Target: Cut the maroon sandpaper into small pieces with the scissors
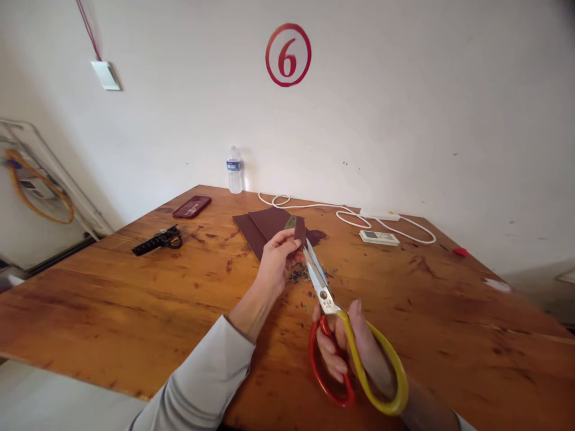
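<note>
1. Nearest the camera, at lower right, the right hand (369,353) is wrapped through the red and yellow loops of the scissors (324,294), thumb in the yellow one, presumably for leverage.
2. The blades stand slightly parted and point up the frame, their tips at the brown piece (299,227) near the centre.
3. The left hand (275,257) pinches that piece between thumb and fingers, likely to steady its edge beside the blades.
4. Beneath and behind the left hand, maroon sheets (269,222) lie overlapped on the table (179,311), seemingly within easy reach; dark scraps (299,275) are scattered below the blades.
5. Farther out, a phone (192,207) and a black object (157,240) lie left of centre, a bottle (234,173) stands by the wall, and a white cable (309,206) loops right, apparently leaving the middle for handwork.
</note>
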A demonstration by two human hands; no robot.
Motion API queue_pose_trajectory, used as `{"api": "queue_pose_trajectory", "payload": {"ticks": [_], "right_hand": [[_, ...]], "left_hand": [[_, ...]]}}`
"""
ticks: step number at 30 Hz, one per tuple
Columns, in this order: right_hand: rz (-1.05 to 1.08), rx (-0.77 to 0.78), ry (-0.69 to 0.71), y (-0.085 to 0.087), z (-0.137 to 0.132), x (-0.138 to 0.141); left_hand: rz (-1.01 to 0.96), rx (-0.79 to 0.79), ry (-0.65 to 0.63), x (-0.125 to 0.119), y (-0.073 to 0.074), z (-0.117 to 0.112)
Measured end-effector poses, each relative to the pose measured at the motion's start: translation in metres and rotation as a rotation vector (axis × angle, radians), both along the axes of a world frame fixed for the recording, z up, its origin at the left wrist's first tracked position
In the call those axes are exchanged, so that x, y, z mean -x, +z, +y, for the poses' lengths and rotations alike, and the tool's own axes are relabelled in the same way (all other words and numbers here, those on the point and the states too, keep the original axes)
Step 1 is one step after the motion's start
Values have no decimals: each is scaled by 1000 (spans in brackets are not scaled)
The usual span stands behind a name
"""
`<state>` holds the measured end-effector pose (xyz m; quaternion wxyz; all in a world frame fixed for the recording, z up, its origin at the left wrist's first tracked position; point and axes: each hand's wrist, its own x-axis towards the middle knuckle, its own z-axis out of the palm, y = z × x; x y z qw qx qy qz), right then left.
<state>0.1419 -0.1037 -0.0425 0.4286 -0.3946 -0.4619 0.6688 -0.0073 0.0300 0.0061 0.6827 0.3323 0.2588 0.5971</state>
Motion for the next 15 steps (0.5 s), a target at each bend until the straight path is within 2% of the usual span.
{"api": "queue_pose_trajectory", "payload": {"ticks": [7, 15], "right_hand": [[-22, -17, 4, 8, -5, -1], [-68, -2, -52, 27, -24, -10]], "left_hand": [[-31, -22, -46, 2, 1, -1], [-15, -44, -77, 4, 0, -3]]}}
